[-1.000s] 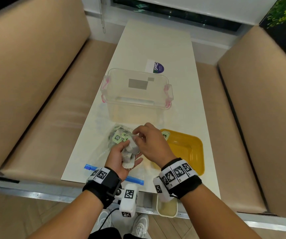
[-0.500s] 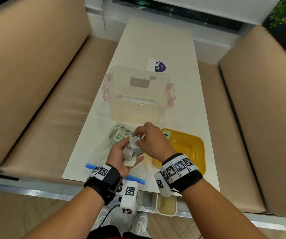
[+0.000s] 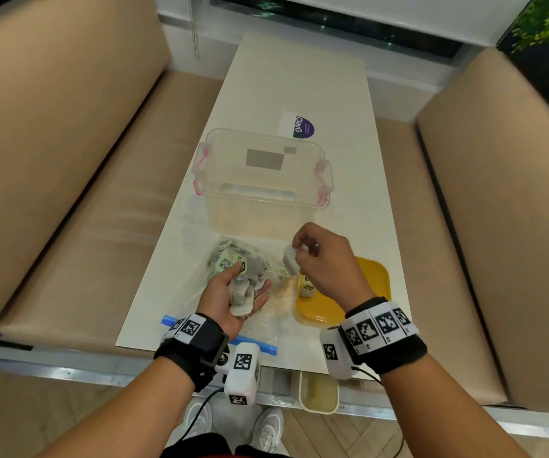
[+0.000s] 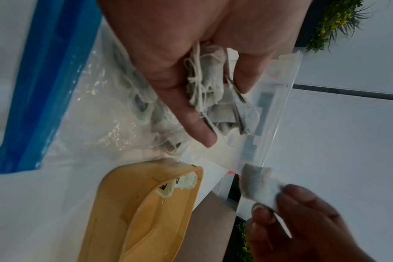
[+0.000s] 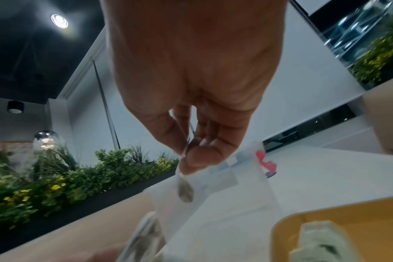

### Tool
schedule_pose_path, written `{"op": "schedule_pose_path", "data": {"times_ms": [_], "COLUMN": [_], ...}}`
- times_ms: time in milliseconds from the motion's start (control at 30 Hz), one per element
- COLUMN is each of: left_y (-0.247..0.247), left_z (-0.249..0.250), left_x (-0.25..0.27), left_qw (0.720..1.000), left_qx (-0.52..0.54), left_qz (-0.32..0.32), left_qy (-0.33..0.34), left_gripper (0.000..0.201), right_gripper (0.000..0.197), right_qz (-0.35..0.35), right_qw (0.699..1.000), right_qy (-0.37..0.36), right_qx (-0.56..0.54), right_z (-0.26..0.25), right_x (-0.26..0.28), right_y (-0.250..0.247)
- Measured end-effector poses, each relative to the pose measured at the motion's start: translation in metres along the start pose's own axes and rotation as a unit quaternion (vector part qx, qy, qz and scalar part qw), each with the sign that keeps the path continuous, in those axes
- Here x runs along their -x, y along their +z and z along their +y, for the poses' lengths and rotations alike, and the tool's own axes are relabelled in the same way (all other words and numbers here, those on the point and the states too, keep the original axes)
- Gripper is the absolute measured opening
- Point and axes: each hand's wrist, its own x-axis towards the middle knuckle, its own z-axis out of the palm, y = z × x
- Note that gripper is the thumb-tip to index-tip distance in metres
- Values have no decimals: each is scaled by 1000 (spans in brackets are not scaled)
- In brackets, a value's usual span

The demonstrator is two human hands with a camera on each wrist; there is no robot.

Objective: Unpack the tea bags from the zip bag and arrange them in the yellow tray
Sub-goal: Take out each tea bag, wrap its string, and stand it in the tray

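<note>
- Right hand pinches one tea bag above the table, left of the yellow tray.
- Left hand cups a tangled bunch of tea bags over the zip bag.
- Tray holds one bag.
- Risk: knotted strings could snag, dragging extra bags out or spilling the bunch.

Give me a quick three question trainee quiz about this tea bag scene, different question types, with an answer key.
1. True or false: the yellow tray already holds a tea bag.
2. The right hand pinches: A) a single tea bag B) the clear box C) nothing.
3. Fill in: the left hand holds a ___ of tea bags over the zip bag.

Key: 1 true; 2 A; 3 bunch.
</note>
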Motion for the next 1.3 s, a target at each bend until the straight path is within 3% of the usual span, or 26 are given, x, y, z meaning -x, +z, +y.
{"op": "schedule_pose_path", "data": {"times_ms": [200, 367, 567, 900, 1100, 1300], "left_y": [-3, -8, -13, -16, -16, -19], "left_z": [-1, -2, -1, -4, -4, -1], "left_x": [-1, -1, 0, 1, 3, 3], "left_qw": [1000, 1000, 1000, 1000, 999, 999], "left_qx": [2, -11, -6, -9, -8, -13], "left_qz": [3, 3, 9, 3, 5, 1], "left_qy": [-5, -3, 14, 28, 37, 39], "left_gripper": [35, 19, 24, 37, 29, 23], "right_gripper": [35, 14, 8, 10, 11, 20], "right_qz": [-66, -54, -106, -104, -135, -157], "right_qw": [988, 952, 947, 956, 957, 954], "right_qy": [49, 40, 80, 142, 157, 123], "right_qx": [128, 299, 292, 235, 203, 224], "right_z": [25, 46, 53, 53, 55, 57], "right_x": [-1, 3, 9, 9, 15, 22], "right_y": [-26, -28, -29, -37, -22, 1]}}
